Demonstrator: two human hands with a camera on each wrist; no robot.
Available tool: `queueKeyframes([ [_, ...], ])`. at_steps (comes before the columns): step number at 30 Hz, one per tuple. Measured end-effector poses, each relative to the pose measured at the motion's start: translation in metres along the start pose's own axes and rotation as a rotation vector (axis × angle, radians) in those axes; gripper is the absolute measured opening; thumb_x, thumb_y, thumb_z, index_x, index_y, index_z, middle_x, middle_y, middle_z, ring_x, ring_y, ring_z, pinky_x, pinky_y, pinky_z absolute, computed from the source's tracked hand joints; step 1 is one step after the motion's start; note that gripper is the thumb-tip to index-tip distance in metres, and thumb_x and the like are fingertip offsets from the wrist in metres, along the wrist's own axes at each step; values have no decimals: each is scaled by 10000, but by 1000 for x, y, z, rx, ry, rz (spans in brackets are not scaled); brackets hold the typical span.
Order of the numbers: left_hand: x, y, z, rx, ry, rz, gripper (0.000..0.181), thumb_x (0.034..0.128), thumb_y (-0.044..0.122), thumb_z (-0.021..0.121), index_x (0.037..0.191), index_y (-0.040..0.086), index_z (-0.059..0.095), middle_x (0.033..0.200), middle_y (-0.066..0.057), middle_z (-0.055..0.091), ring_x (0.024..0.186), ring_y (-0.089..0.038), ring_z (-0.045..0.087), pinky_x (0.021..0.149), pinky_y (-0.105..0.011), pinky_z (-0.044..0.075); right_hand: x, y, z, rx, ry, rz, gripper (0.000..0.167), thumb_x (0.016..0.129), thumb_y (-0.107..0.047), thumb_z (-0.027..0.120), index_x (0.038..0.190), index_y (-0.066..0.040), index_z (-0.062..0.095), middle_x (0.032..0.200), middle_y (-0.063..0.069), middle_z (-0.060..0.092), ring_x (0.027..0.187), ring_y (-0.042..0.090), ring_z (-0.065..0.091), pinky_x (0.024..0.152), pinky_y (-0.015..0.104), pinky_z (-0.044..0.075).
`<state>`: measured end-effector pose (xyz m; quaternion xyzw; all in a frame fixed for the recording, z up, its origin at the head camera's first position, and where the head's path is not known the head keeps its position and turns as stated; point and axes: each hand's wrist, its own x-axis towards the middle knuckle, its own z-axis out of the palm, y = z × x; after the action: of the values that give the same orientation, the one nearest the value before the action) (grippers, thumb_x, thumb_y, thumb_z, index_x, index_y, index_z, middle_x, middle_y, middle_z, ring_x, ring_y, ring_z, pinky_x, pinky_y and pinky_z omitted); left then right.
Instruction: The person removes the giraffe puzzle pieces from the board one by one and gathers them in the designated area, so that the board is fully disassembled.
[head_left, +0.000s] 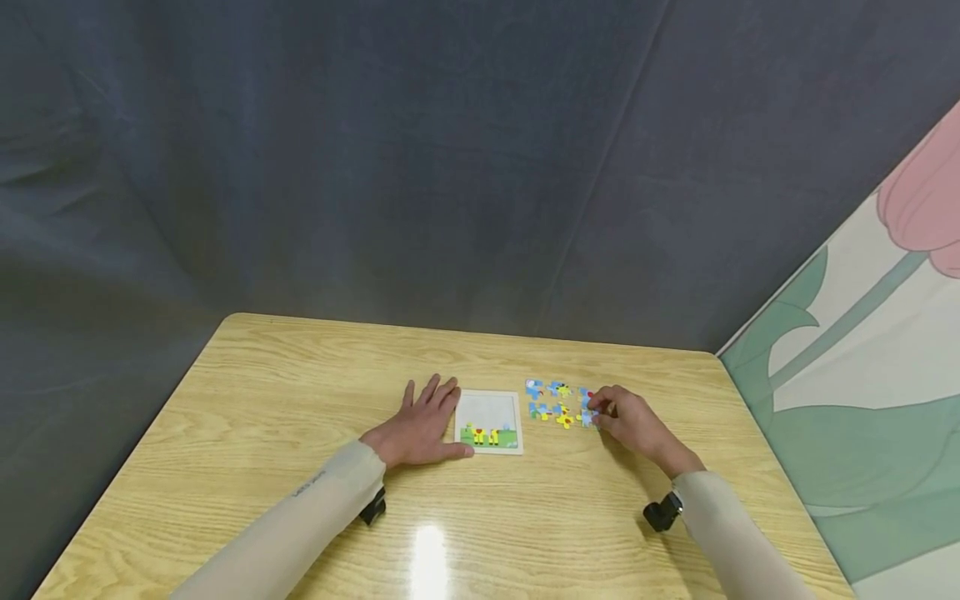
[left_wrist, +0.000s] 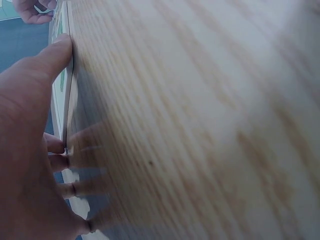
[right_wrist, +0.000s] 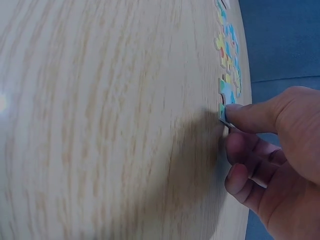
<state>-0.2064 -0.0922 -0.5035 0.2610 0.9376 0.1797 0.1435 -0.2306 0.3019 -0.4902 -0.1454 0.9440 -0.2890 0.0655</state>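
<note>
Right grip (head_left: 633, 423) pinches a puzzle piece (right_wrist: 227, 92) right of the tray (head_left: 487, 411), left grip (head_left: 423, 429) spread; picking seems underway, careful lifting likely needed.

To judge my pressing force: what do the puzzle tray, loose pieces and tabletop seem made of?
Puzzle tray: possibly painted wood or board; its rim looks pale, smooth. Loose pieces: printed thin board or wood, perhaps, given flat, multicoloured faces. Tabletop: wood or wood-look laminate, glossy, with grain and a reflection.

Dark blue-grey cloth (head_left: 420, 167) fills the upper frame; wood-grain tabletop (head_left: 555, 525) spans the bottom; a pink-and-green floral print (head_left: 862, 450) lines the right edge.
</note>
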Motion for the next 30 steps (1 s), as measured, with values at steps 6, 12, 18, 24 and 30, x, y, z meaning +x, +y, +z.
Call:
queueKeyframes([
  [6,-1,0,-2,-9,4,7,1032,1016,668,585,1717,43,157,1816,-140,82,1694,-397,2,1310,-726,17,1,-2,0,-5,-8,1,116,997,38,677,1101,-5,704,1047,139,646,850,173,563,673,220,479],
  [12,-1,0,-1,-7,5,3,1045,1009,688,578,1720,53,149,1820,-124,74,1696,-383,-7,1313,-719,4,1,-3,2,-8,8,-14,102,1017,16,658,1099,-18,709,1071,145,649,808,155,555,644,230,479],
  [18,-1,-1,0,-3,0,1,1043,1011,683,580,1721,53,147,1819,-127,72,1697,-380,-8,1315,-717,6,4,-12,8,35,58,-32,124,1070,-47,607,1140,-18,705,1083,148,640,667,112,516,570,255,474],
  [24,-1,-1,1,11,2,-7,1040,1011,698,565,1723,64,148,1820,-119,80,1698,-378,0,1318,-711,12,13,-37,24,58,12,-111,122,1069,-65,617,1146,-27,705,1064,125,652,664,89,498,584,241,467],
  [30,-1,0,0,0,-2,-2,1034,1015,695,559,1718,50,160,1817,-134,90,1695,-392,7,1317,-713,16,23,-65,39,75,-37,-177,145,1066,-83,626,1172,-22,704,1097,118,674,647,73,493,600,228,465],
])
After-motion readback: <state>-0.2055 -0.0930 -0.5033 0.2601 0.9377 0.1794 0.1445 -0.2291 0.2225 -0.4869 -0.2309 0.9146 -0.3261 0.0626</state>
